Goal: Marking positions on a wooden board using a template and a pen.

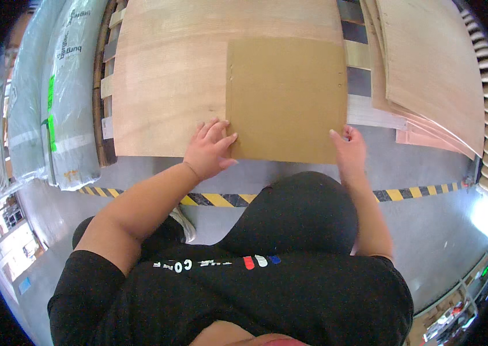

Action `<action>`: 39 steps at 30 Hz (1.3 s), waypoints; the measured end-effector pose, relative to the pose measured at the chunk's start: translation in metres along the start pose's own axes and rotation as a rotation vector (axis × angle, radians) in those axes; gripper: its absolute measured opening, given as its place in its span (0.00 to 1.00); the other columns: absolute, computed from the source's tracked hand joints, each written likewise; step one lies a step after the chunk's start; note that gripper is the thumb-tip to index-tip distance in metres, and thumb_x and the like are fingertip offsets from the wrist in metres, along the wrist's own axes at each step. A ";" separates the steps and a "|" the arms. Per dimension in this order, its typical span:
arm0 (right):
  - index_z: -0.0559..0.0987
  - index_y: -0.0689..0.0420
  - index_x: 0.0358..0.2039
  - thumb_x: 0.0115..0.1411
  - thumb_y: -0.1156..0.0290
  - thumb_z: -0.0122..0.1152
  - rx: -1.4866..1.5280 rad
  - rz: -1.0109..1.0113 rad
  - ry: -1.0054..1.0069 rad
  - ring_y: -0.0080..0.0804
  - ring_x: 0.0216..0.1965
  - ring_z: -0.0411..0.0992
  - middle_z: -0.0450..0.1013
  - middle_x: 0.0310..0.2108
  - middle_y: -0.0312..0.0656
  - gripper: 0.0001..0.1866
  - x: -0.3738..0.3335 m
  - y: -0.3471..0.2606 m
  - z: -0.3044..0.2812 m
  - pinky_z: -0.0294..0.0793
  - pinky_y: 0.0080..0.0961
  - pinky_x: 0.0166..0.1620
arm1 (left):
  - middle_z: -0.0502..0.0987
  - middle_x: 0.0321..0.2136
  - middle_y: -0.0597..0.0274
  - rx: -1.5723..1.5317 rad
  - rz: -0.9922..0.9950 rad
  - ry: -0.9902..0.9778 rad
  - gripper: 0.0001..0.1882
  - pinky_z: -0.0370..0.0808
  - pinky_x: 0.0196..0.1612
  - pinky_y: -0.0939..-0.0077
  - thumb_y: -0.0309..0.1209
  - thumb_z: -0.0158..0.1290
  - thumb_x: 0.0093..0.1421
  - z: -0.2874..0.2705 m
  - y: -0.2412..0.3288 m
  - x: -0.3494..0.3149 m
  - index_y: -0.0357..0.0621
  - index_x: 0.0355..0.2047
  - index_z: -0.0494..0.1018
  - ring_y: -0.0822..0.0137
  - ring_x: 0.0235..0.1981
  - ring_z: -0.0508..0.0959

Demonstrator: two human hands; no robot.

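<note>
A flat brown cardboard sheet [287, 98] lies on a large plywood board [169, 75], toward its right side. The sheet's near edge sits close to the board's front edge. My left hand [211, 147] rests at the sheet's near left corner, with its fingers spread and pointing away from me. Along the sheet's right edge, my right hand [352, 151] has its thumb over the cardboard and its fingers curled at the edge. Its other fingertips are partly hidden.
Clear-wrapped long grey rolls [74, 92] stand at the left. Pallet slats [365, 108] show beside the board. More plywood sheets [434, 69] are stacked at the right. Yellow-and-black floor tape [221, 200] crosses the grey floor [428, 230]. My knee [313, 207] is close to the board.
</note>
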State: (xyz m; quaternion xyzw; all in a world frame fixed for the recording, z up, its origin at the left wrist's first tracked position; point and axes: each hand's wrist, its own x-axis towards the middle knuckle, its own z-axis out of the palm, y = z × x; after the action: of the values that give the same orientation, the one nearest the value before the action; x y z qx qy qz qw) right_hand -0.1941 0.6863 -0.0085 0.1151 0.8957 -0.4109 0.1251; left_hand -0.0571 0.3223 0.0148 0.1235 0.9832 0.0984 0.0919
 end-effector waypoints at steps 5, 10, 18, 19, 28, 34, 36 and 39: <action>0.81 0.65 0.49 0.58 0.63 0.71 0.100 0.009 0.004 0.27 0.41 0.78 0.82 0.39 0.43 0.24 0.006 0.017 0.008 0.77 0.27 0.46 | 0.73 0.59 0.42 -0.641 -0.884 0.127 0.32 0.69 0.64 0.56 0.44 0.67 0.56 -0.015 0.028 0.029 0.35 0.54 0.76 0.48 0.63 0.71; 0.83 0.62 0.47 0.56 0.63 0.72 0.200 0.185 0.013 0.27 0.37 0.79 0.83 0.35 0.41 0.21 0.019 0.024 0.001 0.78 0.28 0.43 | 0.79 0.51 0.42 -0.775 -1.068 0.132 0.32 0.76 0.56 0.58 0.40 0.66 0.58 -0.017 0.034 0.066 0.30 0.57 0.72 0.49 0.52 0.80; 0.82 0.62 0.46 0.59 0.65 0.71 0.314 0.170 -0.014 0.25 0.29 0.74 0.79 0.32 0.35 0.18 0.015 -0.009 -0.009 0.75 0.25 0.35 | 0.80 0.51 0.51 -0.884 -0.825 -0.050 0.25 0.78 0.53 0.61 0.33 0.62 0.62 -0.064 0.003 0.056 0.36 0.57 0.71 0.57 0.49 0.81; 0.81 0.60 0.44 0.61 0.66 0.70 0.447 0.221 -0.158 0.22 0.25 0.71 0.76 0.29 0.32 0.15 0.013 -0.018 -0.016 0.71 0.21 0.31 | 0.81 0.51 0.51 -1.037 -0.747 -0.006 0.24 0.77 0.53 0.59 0.33 0.62 0.62 -0.071 -0.008 0.048 0.38 0.57 0.72 0.56 0.49 0.81; 0.76 0.56 0.43 0.71 0.73 0.57 0.532 -0.249 -0.638 0.15 0.20 0.60 0.69 0.27 0.30 0.03 -0.045 -0.316 0.049 0.58 0.16 0.22 | 0.81 0.44 0.60 -1.024 -0.454 0.489 0.24 0.76 0.51 0.74 0.28 0.56 0.67 -0.263 -0.196 -0.090 0.42 0.63 0.70 0.74 0.45 0.79; 0.76 0.52 0.49 0.71 0.77 0.54 0.552 -0.222 -0.702 0.15 0.21 0.60 0.71 0.33 0.29 0.09 -0.079 -0.358 0.153 0.58 0.17 0.22 | 0.81 0.42 0.62 -0.753 -0.642 0.655 0.25 0.78 0.47 0.74 0.28 0.57 0.66 -0.235 -0.252 -0.218 0.42 0.64 0.70 0.73 0.43 0.79; 0.76 0.53 0.49 0.71 0.76 0.54 0.457 -0.235 -0.664 0.15 0.21 0.60 0.71 0.32 0.29 0.09 -0.096 -0.349 0.189 0.58 0.17 0.22 | 0.80 0.40 0.64 -1.039 -0.730 0.592 0.27 0.79 0.43 0.74 0.27 0.57 0.66 -0.213 -0.250 -0.244 0.42 0.66 0.68 0.72 0.40 0.79; 0.75 0.56 0.49 0.72 0.75 0.53 0.334 -0.155 -0.660 0.15 0.19 0.60 0.70 0.29 0.29 0.08 -0.115 -0.314 0.234 0.59 0.17 0.21 | 0.80 0.39 0.63 -1.150 -0.860 0.508 0.27 0.80 0.40 0.75 0.27 0.56 0.66 -0.118 -0.272 -0.270 0.44 0.65 0.70 0.73 0.37 0.80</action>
State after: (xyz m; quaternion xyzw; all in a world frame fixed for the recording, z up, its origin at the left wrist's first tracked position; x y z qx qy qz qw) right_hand -0.1524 0.2956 0.1022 -0.0725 0.7341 -0.5744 0.3550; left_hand 0.1150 -0.0270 0.1124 -0.3643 0.7295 0.5761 -0.0573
